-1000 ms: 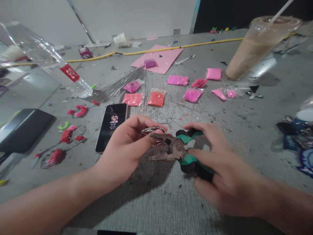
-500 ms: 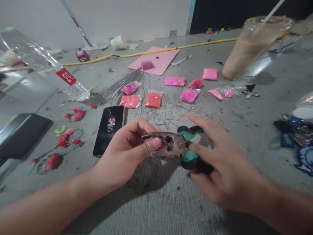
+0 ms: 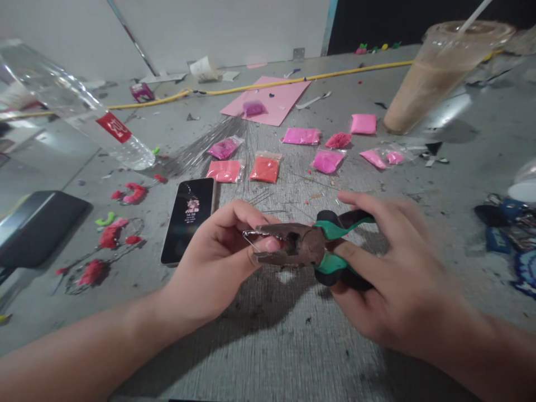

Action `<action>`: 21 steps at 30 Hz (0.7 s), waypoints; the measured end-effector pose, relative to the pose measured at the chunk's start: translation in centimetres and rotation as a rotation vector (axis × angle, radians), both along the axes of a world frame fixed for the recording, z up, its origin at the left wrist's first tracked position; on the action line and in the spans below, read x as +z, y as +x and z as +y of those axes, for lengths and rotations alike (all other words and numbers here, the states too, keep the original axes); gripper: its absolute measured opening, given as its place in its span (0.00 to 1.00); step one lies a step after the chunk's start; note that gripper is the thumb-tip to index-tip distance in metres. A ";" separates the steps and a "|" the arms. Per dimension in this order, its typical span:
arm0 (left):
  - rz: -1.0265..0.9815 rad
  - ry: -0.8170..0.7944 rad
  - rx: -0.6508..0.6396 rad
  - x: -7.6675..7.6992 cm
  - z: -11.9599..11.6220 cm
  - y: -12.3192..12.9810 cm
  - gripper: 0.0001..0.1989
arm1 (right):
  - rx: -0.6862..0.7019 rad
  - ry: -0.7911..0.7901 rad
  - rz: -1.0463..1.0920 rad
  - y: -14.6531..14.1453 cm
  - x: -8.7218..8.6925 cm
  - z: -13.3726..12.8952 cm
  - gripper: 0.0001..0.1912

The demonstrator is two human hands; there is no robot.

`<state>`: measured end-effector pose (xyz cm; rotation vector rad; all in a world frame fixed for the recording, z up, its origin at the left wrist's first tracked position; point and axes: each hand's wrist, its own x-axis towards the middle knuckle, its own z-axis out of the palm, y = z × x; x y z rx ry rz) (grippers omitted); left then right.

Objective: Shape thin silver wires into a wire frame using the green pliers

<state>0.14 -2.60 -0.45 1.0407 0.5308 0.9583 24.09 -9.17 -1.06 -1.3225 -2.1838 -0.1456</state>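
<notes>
My right hand (image 3: 393, 268) holds pliers (image 3: 307, 245) with green and black handles, one finger between the handles. Their rusty brown jaws point left and stand apart. Closed in a pinch, my left hand (image 3: 221, 262) holds a thin bent metal wire (image 3: 248, 239), its loop showing near the jaw tips. The left thumb lies between the jaws; whether they touch the wire I cannot tell. Left of that hand a phone (image 3: 188, 220) with a lit screen lies on the table.
Several packets of pink and orange clay (image 3: 265, 168) lie beyond my hands, beside a bundle of thin wires (image 3: 201, 144). A water bottle (image 3: 113, 131) stands left, an iced drink cup (image 3: 427, 84) right. Red clay and wire pieces (image 3: 111, 235) and a black power bank-like block (image 3: 42, 229) lie left.
The pliers and my right hand have shifted slightly to the right, and the jaws look a little wider apart. My left hand keeps its pinch on the wire.
</notes>
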 end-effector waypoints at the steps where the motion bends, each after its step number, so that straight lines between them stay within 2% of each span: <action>1: -0.001 0.020 0.003 -0.1 0.0 0.0 0.09 | -0.007 0.008 -0.004 0.0 0.0 0.0 0.11; 10: -0.063 0.143 0.008 -0.2 0.0 -0.2 0.12 | -0.048 0.074 -0.032 -0.2 -0.1 -0.3 0.07; 21: -0.031 0.131 0.030 0.1 0.2 0.0 0.12 | 0.041 0.119 -0.040 0.1 -0.1 -0.1 0.03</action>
